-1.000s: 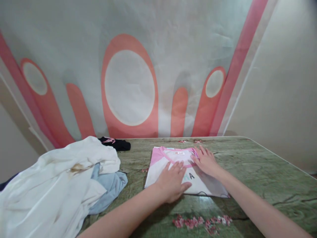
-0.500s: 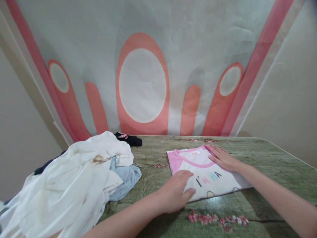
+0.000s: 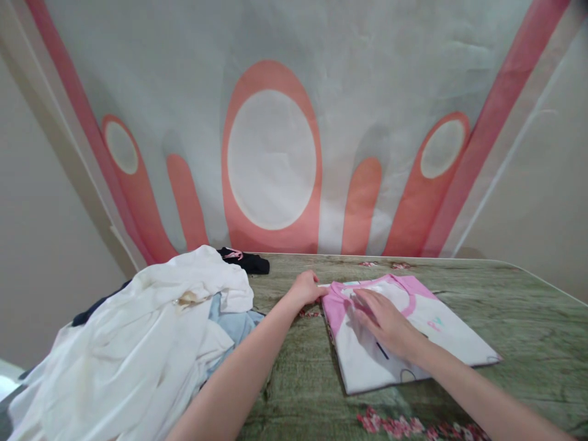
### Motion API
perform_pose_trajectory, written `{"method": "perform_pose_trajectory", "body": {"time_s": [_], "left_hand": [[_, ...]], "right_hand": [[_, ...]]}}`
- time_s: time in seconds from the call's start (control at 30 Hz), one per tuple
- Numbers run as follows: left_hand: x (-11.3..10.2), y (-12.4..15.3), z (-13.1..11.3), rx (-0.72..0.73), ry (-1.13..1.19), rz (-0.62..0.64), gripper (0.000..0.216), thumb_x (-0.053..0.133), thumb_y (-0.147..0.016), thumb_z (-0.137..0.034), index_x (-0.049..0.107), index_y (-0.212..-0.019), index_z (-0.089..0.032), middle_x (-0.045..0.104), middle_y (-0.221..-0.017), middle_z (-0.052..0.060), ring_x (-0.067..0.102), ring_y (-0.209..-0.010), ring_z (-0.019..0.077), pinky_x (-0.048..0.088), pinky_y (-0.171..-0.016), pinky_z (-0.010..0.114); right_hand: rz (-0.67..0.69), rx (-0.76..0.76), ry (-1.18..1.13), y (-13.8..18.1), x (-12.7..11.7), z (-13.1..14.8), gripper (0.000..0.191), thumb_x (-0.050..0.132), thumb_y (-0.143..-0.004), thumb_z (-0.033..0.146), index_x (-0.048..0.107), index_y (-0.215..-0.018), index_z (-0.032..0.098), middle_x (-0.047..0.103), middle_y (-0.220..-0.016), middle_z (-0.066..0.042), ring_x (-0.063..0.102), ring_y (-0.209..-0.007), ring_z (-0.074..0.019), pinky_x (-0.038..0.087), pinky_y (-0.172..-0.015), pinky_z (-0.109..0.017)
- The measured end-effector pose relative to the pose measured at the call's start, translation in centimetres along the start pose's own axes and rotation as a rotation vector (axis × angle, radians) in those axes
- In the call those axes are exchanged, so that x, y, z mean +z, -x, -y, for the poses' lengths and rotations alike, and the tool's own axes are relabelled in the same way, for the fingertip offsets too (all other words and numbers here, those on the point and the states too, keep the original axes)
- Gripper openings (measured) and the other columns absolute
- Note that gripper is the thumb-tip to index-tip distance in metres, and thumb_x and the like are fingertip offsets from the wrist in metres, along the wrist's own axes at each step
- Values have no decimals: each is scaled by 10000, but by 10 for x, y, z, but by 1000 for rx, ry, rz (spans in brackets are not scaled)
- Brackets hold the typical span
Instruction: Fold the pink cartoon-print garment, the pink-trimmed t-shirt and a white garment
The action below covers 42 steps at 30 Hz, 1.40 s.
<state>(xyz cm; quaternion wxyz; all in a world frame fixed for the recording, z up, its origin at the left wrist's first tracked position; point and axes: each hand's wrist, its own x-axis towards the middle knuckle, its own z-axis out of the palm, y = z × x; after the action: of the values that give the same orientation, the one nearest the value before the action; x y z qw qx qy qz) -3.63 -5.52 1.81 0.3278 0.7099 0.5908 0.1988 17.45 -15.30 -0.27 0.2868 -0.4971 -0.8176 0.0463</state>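
A folded white T-shirt (image 3: 452, 340) with pink shoulders and a pink neckband lies flat on the table, its printed front facing up. At the shirt's far left corner is my left hand (image 3: 307, 290), with the fingers curled and the thumb closed on the pink edge. Over the left part of the chest and neckline rests my right hand (image 3: 388, 321), fingers stretched out and pointing left. It covers some of the printed letters and is slightly blurred.
A heap of white clothes (image 3: 124, 343) fills the table's left side, with a light blue garment (image 3: 234, 321) under its right edge. Behind it lies a small black garment (image 3: 252, 263). The wood-patterned table (image 3: 294, 380) meets a wall with a printed hanging (image 3: 413, 79).
My left hand has moved from the shirt's near left side to its far left corner. The right hand has slid left from the right shoulder across the neckline.
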Motion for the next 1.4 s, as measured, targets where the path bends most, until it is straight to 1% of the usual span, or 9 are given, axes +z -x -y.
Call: {"method": "perform_pose_trajectory", "body": {"time_s": [0.23, 0.3, 0.53, 0.9, 0.97, 1.07, 1.2, 1.3, 1.4], "left_hand": [[2, 2, 1, 107, 4, -8, 128, 694, -593, -206, 628, -675, -134, 622, -627, 6, 586, -650, 145, 430, -581, 198], [4, 3, -1, 133, 33, -16, 106, 669, -629, -195, 618, -697, -133, 622, -671, 11, 588, -666, 138, 435, -589, 193], [14, 1, 0, 90, 181, 26, 170, 542, -769, -93, 529, -938, -105, 610, -685, 9, 570, -485, 85, 448, -477, 181], [14, -11, 20, 205, 211, -65, 387, 730, -621, -126, 539, -957, -113, 642, -764, 32, 617, -653, 123, 474, -597, 206], [15, -13, 21, 222, 207, -78, 363, 715, -637, -122, 540, -955, -117, 643, -761, 31, 621, -664, 127, 475, -599, 209], [16, -14, 22, 244, 192, -89, 343, 697, -653, -115, 543, -959, -121, 643, -762, 31, 624, -663, 127, 478, -594, 209], [16, -12, 23, 278, 153, -101, 330, 680, -669, -118, 536, -967, -115, 643, -785, 37, 618, -636, 118, 484, -580, 207], [13, -7, 21, 310, 95, -132, 303, 656, -696, -140, 537, -974, -114, 637, -826, 48, 612, -647, 125, 497, -625, 240], [10, 1, 12, 363, 24, -184, 269, 606, -724, -128, 555, -988, -136, 617, -967, 71, 602, -831, 164, 467, -809, 309]], "right_hand": [[-39, 71, -49, 12, 13, -4, 375, 386, -874, 366, 471, -1192, 187, 552, -1183, -112, 490, -1109, -251, 379, -958, -428], [-42, 65, -44, 13, 14, -5, 366, 391, -873, 354, 470, -1186, 181, 546, -1189, -111, 483, -1115, -246, 369, -970, -417], [-47, 55, -34, 14, 11, 0, 345, 404, -866, 316, 478, -1166, 161, 552, -1161, -118, 484, -1100, -237, 371, -967, -400], [-42, -13, 9, 13, 4, 7, 366, 419, -866, 311, 501, -1191, 165, 540, -1203, -115, 465, -1136, -240, 359, -989, -435], [14, -81, 22, 13, -1, 17, 394, 399, -883, 327, 489, -1230, 163, 504, -1269, -116, 413, -1200, -240, 322, -1022, -441], [196, -184, 15, 15, -8, 38, 493, 372, -897, 391, 387, -1337, 169, 383, -1391, -98, 292, -1294, -232, 243, -1072, -438], [427, -200, -9, 19, -13, 60, 629, 345, -883, 504, 241, -1408, 172, 241, -1458, -94, 202, -1334, -233, 167, -1097, -433], [497, -184, 8, 21, -12, 66, 671, 329, -872, 548, 225, -1410, 161, 207, -1465, -115, 195, -1335, -244, 130, -1098, -448], [510, -172, 22, 20, -11, 67, 681, 325, -868, 557, 223, -1411, 159, 210, -1464, -119, 186, -1337, -248, 112, -1099, -450]]}}
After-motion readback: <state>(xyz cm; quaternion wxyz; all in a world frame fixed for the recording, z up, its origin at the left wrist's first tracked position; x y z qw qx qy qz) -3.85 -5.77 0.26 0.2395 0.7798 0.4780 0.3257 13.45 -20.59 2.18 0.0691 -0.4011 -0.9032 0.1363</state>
